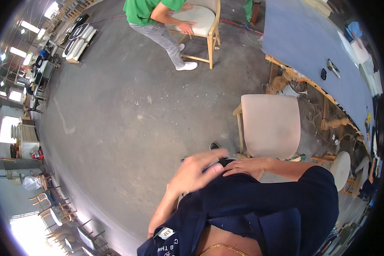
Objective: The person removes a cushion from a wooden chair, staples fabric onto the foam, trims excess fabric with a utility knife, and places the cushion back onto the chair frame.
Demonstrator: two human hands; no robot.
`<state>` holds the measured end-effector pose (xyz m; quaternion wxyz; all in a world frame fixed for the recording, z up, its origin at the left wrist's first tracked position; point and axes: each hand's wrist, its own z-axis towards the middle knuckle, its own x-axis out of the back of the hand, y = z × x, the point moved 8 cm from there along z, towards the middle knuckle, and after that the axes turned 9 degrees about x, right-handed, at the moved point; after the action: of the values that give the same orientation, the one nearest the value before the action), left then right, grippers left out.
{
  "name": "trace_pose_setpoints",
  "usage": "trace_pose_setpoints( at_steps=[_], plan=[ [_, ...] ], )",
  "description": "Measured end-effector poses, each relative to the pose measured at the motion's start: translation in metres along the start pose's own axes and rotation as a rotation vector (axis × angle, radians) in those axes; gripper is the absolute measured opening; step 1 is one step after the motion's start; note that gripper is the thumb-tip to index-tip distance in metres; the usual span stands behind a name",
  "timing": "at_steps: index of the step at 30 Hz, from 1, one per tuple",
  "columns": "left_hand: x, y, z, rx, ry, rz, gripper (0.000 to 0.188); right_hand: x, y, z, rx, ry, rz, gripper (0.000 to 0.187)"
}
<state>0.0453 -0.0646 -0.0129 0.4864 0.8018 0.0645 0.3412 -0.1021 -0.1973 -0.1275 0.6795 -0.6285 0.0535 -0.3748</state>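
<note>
My left hand (196, 171) is raised in front of my waist, a little smeared, with its fingers stretched out and its thumb apart. Nothing shows in it. My right hand (247, 167) lies with flat fingers against the lower front of my dark blue shirt (260, 194). Just ahead and to the right stands a chair with a beige padded part (271, 126) and a light wooden frame (239, 123). Neither hand touches that chair.
A person in a green shirt (141, 12) bends over a wooden chair with a pale seat (198, 19) at the far side. On the right is a blue-grey worktable (301, 40) with a staple gun (333, 68). Several chairs (57, 215) line the left.
</note>
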Motion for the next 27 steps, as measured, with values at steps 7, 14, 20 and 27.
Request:
trace_pose_setpoints(
  at_steps=[7, 14, 20, 27],
  plan=[
    [-0.11, -0.341, -0.061, 0.585, 0.073, 0.141, 0.048, 0.006, -0.014, -0.003, -0.046, 0.017, 0.056, 0.104],
    [-0.17, -0.441, -0.178, 0.576, -0.088, -0.115, 0.046, 0.001, -0.012, -0.004, -0.007, 0.013, 0.041, 0.108],
    [-0.181, -0.446, -0.16, 0.777, 0.02, -0.208, 0.045, 0.002, -0.015, -0.008, -0.035, -0.033, 0.038, 0.115],
    [-0.148, -0.374, -0.085, 0.805, 0.149, -0.168, 0.05, 0.003, -0.011, -0.007, -0.019, -0.015, 0.051, 0.112]
  ],
)
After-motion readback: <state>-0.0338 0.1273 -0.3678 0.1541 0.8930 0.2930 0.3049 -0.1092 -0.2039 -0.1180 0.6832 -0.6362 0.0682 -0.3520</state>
